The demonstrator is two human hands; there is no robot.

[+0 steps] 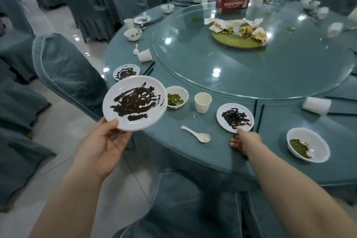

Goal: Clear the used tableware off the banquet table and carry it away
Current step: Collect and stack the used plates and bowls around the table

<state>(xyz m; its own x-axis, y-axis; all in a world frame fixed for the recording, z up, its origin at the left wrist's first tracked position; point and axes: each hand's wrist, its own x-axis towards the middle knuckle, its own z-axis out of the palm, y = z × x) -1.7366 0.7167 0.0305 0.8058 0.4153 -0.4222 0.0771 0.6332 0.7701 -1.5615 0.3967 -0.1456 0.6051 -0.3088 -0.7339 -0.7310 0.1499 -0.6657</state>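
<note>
Teal cloth covers the round table (193,152), where clearing has only begun. Nearest, the left hand (100,149) pinches a sauce-smeared plate (135,102) by its rim, thumb on top, held off the table's edge. The right hand (245,140) reaches, fingers loosely spread, touching the near rim of a second plate (235,117). Next, I judge, that plate needs lifting and stacking on the held one. Beyond wait a spoon (196,134), cup (202,102) and bowl (176,96), then the glass turntable (251,64).
</note>
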